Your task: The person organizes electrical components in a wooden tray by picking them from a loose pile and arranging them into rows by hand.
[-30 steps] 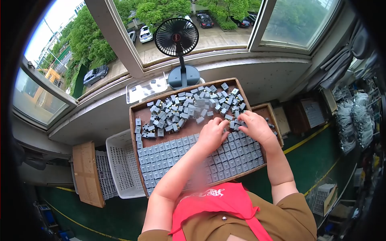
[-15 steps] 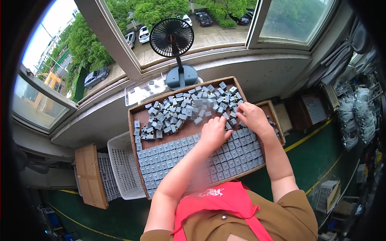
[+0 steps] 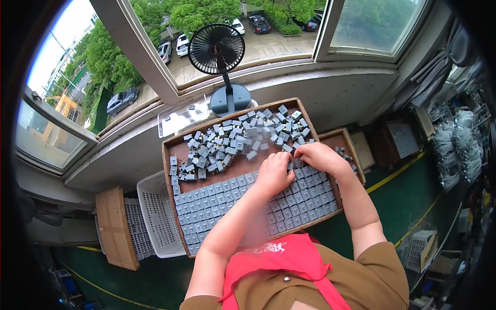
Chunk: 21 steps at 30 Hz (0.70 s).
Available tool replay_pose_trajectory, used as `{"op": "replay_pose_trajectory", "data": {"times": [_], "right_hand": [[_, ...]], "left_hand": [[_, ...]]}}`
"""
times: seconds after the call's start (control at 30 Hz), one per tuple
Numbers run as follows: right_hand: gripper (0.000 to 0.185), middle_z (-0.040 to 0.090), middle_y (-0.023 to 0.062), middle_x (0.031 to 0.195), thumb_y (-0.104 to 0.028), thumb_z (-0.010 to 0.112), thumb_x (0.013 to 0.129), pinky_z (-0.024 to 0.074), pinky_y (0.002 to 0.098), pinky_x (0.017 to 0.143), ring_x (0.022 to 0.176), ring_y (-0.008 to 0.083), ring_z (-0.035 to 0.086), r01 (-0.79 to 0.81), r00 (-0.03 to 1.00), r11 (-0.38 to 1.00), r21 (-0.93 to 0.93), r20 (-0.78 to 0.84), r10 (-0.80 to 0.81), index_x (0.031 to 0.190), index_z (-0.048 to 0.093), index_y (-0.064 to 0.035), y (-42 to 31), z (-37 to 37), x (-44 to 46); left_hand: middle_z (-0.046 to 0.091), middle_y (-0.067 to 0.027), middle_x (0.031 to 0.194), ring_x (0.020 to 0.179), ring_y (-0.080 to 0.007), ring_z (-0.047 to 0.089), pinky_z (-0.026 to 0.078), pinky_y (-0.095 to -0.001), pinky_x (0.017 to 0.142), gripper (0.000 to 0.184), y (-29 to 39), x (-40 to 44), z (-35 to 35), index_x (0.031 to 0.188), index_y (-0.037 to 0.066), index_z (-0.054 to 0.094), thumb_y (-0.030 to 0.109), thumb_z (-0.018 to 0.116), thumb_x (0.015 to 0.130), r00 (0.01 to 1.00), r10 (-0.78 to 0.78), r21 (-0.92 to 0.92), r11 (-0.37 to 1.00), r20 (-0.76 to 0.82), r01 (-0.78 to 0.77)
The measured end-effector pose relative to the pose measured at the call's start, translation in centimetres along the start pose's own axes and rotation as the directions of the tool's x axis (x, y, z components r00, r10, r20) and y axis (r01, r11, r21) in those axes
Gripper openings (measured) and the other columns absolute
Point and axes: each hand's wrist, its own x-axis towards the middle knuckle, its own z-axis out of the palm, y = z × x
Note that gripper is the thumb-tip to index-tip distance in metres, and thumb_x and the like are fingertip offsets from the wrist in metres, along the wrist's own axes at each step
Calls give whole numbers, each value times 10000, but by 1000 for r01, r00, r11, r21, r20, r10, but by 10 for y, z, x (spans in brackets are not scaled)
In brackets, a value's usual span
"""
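Wooden tray (image 3: 250, 225) below a window; left hand (image 3: 275, 173), right hand (image 3: 319, 156) meet at gray blocks (image 3: 214, 152); either grip unclear.

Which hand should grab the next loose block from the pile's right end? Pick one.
Right, probably: the right hand is nearer those loose blocks, while the left hand sits over the neat rows' edge.

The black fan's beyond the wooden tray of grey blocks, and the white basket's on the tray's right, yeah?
The head view shows the white basket left of the wooden tray, not right. The black fan is indeed beyond the tray.
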Motion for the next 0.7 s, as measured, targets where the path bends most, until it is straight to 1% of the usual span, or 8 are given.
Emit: {"op": "replay_pose_trajectory", "data": {"times": [0.07,0.13,0.23,0.37,0.43,0.5,0.67,0.7], "right_hand": [[142,666,123,929,-93,635,833,520,377,774,867,301,642,41,998,999,-30,-38,-42,970,647,-55,-2,2,-4],[124,644,105,902,-122,654,827,521,369,749,852,290,636,49,971,996,-73,-230,-64,934,642,-61,-6,-3,-12],[114,622,85,881,-147,676,817,522,365,726,839,278,633,-40,971,995,-93,-237,17,887,629,-70,-11,-15,-26],[185,595,70,874,-179,746,739,529,382,707,811,263,633,-122,955,950,-287,-296,33,855,626,-99,-7,2,-33],[215,579,71,880,-191,765,715,536,386,713,827,263,632,-133,943,937,-324,-332,20,849,630,-92,-4,10,-30],[194,559,78,883,-176,753,716,538,389,714,849,261,626,-142,939,916,-375,-344,4,838,629,-90,-4,13,-27],[124,539,78,895,-114,689,730,538,388,714,852,250,625,-92,937,953,-288,-349,-15,822,614,-78,-1,13,-24],[152,560,89,899,-114,675,744,532,378,707,819,254,627,-72,936,974,-213,-351,-7,872,610,-65,-2,10,-26]], "left_hand": [[615,-112,969,962,-294,580,489,-400,821,321,1,-1,-2,1014,65,550,202,681,755,1000,-14,10,1000,19,14],[622,-111,998,976,-294,581,491,-399,820,322,2,2,-5,1019,62,565,205,689,759,996,-62,-87,994,64,68],[626,-108,998,968,-295,586,491,-399,820,327,-3,2,5,1024,58,581,212,699,760,999,30,-86,996,-44,-33],[630,-100,988,960,-295,589,491,-397,820,338,7,4,1,1030,62,590,224,709,759,996,13,-78,997,-92,-20],[628,-136,1048,1033,-302,573,466,-405,900,323,14,7,-9,1048,46,597,174,682,763,981,-171,-139,973,95,183],[628,-142,1037,1032,-305,572,464,-408,902,319,12,5,-8,1043,47,597,167,679,759,983,-164,-119,978,83,173],[612,-149,1034,1033,-318,559,452,-429,910,326,1,-2,-2,1044,47,595,161,671,749,993,-92,-107,989,77,100],[594,-143,1040,1036,-317,548,449,-430,903,331,0,-4,-3,1052,56,597,173,673,752,997,-76,-133,988,35,80]]}}
